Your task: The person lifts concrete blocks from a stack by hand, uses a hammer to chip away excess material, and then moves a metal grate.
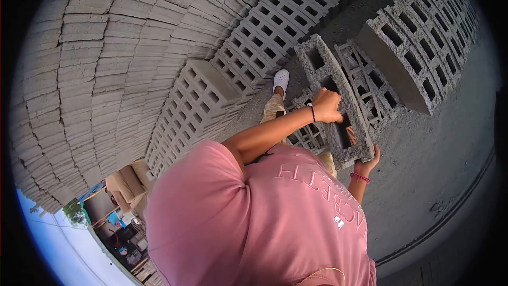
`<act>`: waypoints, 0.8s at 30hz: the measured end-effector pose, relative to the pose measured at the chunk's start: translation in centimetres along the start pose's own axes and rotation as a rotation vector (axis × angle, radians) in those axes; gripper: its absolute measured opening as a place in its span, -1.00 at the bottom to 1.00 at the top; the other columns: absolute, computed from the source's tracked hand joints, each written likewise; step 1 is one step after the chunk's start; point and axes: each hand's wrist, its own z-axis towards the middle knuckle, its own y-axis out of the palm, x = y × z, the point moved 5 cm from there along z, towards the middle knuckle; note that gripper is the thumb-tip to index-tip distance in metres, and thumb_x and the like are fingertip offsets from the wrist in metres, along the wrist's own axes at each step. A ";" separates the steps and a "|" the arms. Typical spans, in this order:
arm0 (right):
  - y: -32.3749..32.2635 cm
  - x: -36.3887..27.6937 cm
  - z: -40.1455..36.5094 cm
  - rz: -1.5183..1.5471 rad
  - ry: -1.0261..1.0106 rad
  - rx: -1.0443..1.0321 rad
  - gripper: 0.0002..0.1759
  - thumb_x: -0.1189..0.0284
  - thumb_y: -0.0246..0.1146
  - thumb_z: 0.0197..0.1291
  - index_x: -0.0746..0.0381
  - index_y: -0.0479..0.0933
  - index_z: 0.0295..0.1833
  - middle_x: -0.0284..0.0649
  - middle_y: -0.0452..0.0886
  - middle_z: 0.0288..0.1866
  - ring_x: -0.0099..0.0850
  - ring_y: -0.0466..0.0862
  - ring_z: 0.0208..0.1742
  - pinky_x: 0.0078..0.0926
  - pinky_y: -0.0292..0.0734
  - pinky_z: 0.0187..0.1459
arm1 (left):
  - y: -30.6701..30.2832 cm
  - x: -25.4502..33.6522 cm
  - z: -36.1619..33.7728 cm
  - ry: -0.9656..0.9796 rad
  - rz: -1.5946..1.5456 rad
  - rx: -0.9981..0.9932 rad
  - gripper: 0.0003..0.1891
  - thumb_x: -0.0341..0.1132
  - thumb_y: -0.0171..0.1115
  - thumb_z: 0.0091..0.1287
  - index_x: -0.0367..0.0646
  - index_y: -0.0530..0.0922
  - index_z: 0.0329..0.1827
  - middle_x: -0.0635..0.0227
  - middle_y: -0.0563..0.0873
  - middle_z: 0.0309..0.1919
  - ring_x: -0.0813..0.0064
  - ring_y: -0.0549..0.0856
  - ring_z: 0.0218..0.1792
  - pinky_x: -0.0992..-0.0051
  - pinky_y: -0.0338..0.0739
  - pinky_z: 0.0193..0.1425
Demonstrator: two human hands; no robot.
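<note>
A grey hollow concrete block with a rough face is held between my two hands, tilted over other blocks. My left hand, with a dark bracelet at the wrist, is closed around the web between two of its hollows. Fingertips show inside the lower hollow. At the near end corner, my right hand, wearing a pink beaded bracelet, grips the block, its thumb up along the end and the other fingers hidden beneath. Another hollow block lies partly under the held one, close to my legs.
Stacked blocks form a tall wall on the left, with rows of hollow blocks along its foot. More blocks stand in a row at right on grey ground. My white clog is between the rows.
</note>
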 end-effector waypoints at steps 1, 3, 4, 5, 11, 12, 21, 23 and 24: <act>1.0 0.4 -0.4 -0.027 0.010 0.030 -0.56 0.17 -0.03 0.06 0.28 0.43 -0.10 -0.15 0.52 -0.12 -0.26 0.51 -0.11 -0.32 0.39 -0.06 | -1.1 -0.6 -0.9 -0.020 -0.023 0.016 -0.67 -0.19 0.31 -0.43 -0.24 0.39 -0.79 0.17 0.47 -0.81 0.14 0.51 -0.64 0.39 0.36 -0.21; 3.8 1.5 -1.0 -0.076 0.018 0.085 -0.60 0.21 -0.06 0.05 0.27 0.46 -0.15 -0.17 0.55 -0.19 -0.27 0.53 -0.16 -0.32 0.42 -0.12 | -3.2 -2.9 -2.5 -0.047 -0.045 0.085 -0.67 -0.19 0.31 -0.44 -0.25 0.40 -0.80 0.15 0.45 -0.81 0.12 0.50 -0.64 0.38 0.37 -0.24; 5.7 2.5 -1.2 -0.117 0.051 0.060 -0.64 0.24 -0.07 0.04 0.25 0.47 -0.19 -0.20 0.55 -0.20 -0.28 0.53 -0.16 -0.31 0.42 -0.11 | -4.3 -4.6 -3.1 -0.062 -0.058 0.121 -0.66 -0.19 0.32 -0.44 -0.26 0.40 -0.80 0.14 0.46 -0.81 0.11 0.51 -0.64 0.37 0.38 -0.26; 7.3 3.7 -0.9 -0.144 0.079 0.044 -0.63 0.25 -0.08 0.04 0.25 0.47 -0.18 -0.19 0.55 -0.19 -0.28 0.53 -0.16 -0.31 0.42 -0.11 | -5.5 -6.1 -3.8 -0.074 -0.068 0.155 -0.66 -0.18 0.32 -0.45 -0.27 0.40 -0.80 0.13 0.46 -0.80 0.10 0.51 -0.63 0.35 0.39 -0.28; 16.9 13.4 3.1 -0.300 0.241 -0.104 -0.60 0.26 -0.06 0.06 0.29 0.44 -0.10 -0.13 0.51 -0.12 -0.24 0.48 -0.08 -0.31 0.35 0.00 | -13.7 -18.1 -9.0 -0.327 -0.133 0.299 -0.65 -0.17 0.33 -0.45 -0.28 0.41 -0.78 0.09 0.49 -0.77 0.12 0.56 -0.62 0.30 0.42 -0.48; 18.3 15.3 4.0 -0.377 0.242 -0.161 -0.58 0.22 -0.06 0.09 0.32 0.42 -0.08 -0.14 0.49 -0.07 -0.27 0.47 -0.06 -0.32 0.30 0.03 | -14.9 -20.4 -9.6 -0.365 -0.141 0.294 -0.65 -0.18 0.32 -0.44 -0.28 0.41 -0.78 0.09 0.49 -0.76 0.12 0.56 -0.61 0.30 0.42 -0.47; 21.2 20.6 6.7 -1.638 -0.136 -0.410 -0.63 0.29 -0.01 0.17 0.30 0.43 0.00 -0.11 0.46 0.00 -0.30 0.42 0.06 -0.46 0.25 0.08 | -22.2 -42.4 -13.8 -0.660 -0.011 0.154 -0.62 -0.13 0.31 -0.42 -0.29 0.53 -0.64 0.04 0.58 -0.63 0.14 0.61 -0.46 0.33 0.46 -0.18; 21.0 19.8 5.3 -1.801 -0.088 -0.422 -0.69 0.39 0.02 0.12 0.31 0.46 -0.06 -0.16 0.49 -0.06 -0.38 0.47 -0.03 -0.53 0.32 0.00 | -23.2 -46.6 -14.4 -0.607 0.030 0.139 -0.61 -0.12 0.31 -0.40 -0.29 0.53 -0.62 0.06 0.58 -0.63 0.14 0.60 -0.46 0.35 0.41 -0.12; 20.0 19.1 5.1 -1.828 -0.064 -0.374 -0.74 0.42 0.05 0.10 0.32 0.50 -0.14 -0.15 0.55 -0.15 -0.38 0.50 -0.09 -0.53 0.31 0.00 | -22.7 -49.3 -14.6 -0.592 0.066 0.122 -0.62 -0.12 0.31 -0.38 -0.29 0.52 -0.63 0.08 0.58 -0.63 0.14 0.59 -0.49 0.37 0.40 -0.12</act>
